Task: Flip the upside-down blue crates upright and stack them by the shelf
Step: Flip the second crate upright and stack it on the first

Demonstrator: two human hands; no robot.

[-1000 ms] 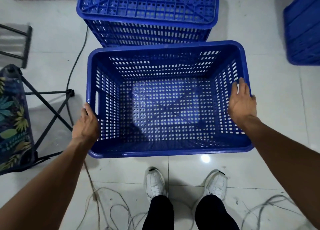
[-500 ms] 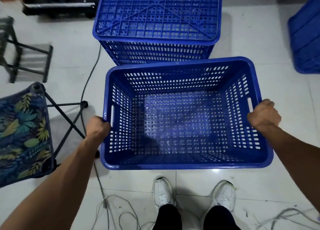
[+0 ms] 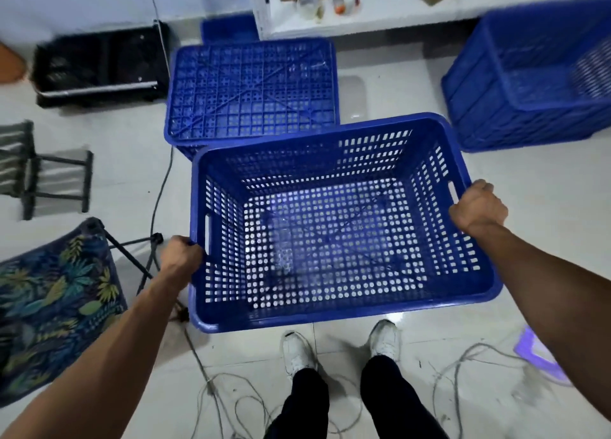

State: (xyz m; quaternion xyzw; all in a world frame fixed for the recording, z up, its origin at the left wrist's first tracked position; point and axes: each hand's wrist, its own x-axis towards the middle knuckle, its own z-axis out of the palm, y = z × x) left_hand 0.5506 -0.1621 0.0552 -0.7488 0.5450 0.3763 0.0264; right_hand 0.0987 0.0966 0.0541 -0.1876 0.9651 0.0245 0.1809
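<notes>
An upright blue crate [image 3: 330,313] hangs in front of me, open side up and tilted slightly, its right end higher. My left hand [image 3: 180,260] grips its left rim by the handle slot. My right hand [image 3: 477,207] is closed on the right rim. Behind it an upside-down blue crate [image 3: 251,88] stands on the floor, bottom grid facing up. At the right, a stack of upright blue crates [image 3: 529,85] sits below the white shelf [image 3: 363,25].
A folding stool with leaf-print fabric [image 3: 49,306] stands at my left, another dark stool [image 3: 43,177] behind it. A black box [image 3: 99,65] sits at the back left. Cables [image 3: 231,392] trail over the tiled floor around my feet [image 3: 340,346].
The crate has come up off the floor in both hands and tilted. My view has lifted, bringing the shelf, the black box and the crate stack into sight.
</notes>
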